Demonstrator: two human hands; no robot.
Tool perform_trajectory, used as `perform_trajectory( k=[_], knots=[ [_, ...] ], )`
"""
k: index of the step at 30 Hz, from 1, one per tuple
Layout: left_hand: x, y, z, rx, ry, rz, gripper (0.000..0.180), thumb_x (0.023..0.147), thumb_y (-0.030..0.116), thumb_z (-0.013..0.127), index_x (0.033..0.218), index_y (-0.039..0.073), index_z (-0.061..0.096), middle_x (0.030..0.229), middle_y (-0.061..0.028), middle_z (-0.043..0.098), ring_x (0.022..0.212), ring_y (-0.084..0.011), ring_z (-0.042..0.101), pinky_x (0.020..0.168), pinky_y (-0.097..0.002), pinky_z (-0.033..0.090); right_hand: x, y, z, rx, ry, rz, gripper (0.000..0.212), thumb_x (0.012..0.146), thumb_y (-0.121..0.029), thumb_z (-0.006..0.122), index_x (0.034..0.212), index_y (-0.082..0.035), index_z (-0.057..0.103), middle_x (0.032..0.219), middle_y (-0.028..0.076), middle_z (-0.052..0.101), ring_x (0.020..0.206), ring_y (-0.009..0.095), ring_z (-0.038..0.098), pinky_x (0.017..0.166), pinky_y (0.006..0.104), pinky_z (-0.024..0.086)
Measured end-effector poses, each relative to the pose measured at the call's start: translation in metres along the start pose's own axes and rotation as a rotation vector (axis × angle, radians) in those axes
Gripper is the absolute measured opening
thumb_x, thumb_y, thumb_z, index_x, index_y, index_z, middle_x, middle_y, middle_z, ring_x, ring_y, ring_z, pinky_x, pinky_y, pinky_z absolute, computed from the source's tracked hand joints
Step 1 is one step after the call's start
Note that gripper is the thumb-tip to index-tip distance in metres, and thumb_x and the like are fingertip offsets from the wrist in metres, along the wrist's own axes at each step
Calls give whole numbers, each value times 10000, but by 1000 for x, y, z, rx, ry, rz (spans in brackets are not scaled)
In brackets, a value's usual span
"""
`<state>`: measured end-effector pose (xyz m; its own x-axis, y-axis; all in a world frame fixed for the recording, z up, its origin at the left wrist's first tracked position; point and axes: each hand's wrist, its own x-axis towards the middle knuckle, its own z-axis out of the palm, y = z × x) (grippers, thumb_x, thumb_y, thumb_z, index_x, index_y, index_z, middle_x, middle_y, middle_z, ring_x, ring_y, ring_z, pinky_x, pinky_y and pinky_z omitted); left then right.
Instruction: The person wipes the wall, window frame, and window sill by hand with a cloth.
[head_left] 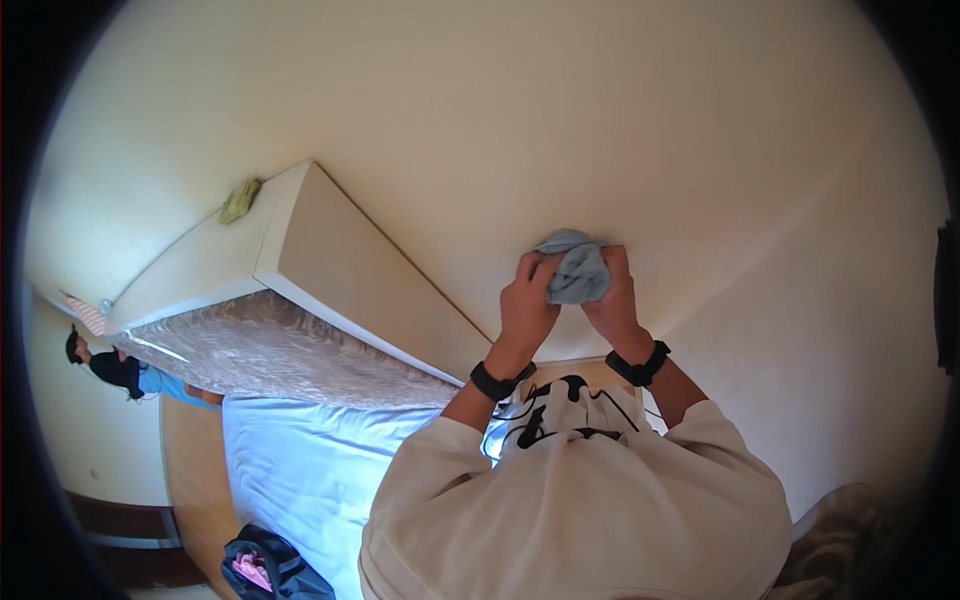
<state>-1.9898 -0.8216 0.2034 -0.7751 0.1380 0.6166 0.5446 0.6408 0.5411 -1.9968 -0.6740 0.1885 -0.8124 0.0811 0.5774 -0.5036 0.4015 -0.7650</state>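
Observation:
A crumpled grey-blue cloth [578,274] is bunched up in front of the pale wall [560,110]. My left hand [527,297] grips its left side with bent fingers. On the other side, my right hand [616,298] is closed on the same cloth. Both arms reach forward, with a black band around each wrist. Whether the cloth touches the wall I cannot tell.
A white headboard [365,265] with a patterned panel stands left, a green cloth [239,200] on its top. Below it lies a bed with a pale blue sheet [320,450] and a dark bag [275,565]. Another person [120,370] is at the far left.

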Motion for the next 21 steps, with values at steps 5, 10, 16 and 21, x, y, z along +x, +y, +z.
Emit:
perform_trajectory(
  k=[5, 10, 16, 21],
  knots=[
    [23, 3, -62, 100, 307, 85, 632, 616, -71, 682, 1207, 117, 561, 1031, -128, 548, 871, -365, 599, 698, -415, 517, 46, -73, 30, -89, -74, -275, 547, 644, -20, 722, 1153, -84, 530, 1030, 132, 538, 884, 356, 602, 695, 407, 524],
    [12, -18, -67, 49, 465, -76, 532, 704, -64, 674, 1210, -4, 524, 1086, -195, 566, 957, -390, 586, 835, -400, 475, 52, -91, 54, -52, -112, -390, 665, 598, 20, 732, 1222, -96, 534, 1024, 109, 540, 851, 329, 617, 660, 389, 526],
    [-22, -32, -34, -63, 321, -232, 415, 728, -11, 698, 1112, 21, 542, 966, -198, 648, 888, -369, 647, 767, -379, 510, 14, -47, 45, -117, -265, -240, 672, 583, 23, 731, 1217, -107, 549, 1031, 99, 544, 852, 316, 622, 669, 378, 533],
    [2, -12, -19, -107, 270, -91, 381, 759, -1, 683, 1106, 23, 527, 992, -185, 650, 899, -320, 662, 777, -357, 511, 25, -38, 17, -127, -106, -291, 720, 563, -21, 760, 1239, -135, 542, 1031, 84, 523, 866, 283, 611, 661, 362, 534]
  ],
)
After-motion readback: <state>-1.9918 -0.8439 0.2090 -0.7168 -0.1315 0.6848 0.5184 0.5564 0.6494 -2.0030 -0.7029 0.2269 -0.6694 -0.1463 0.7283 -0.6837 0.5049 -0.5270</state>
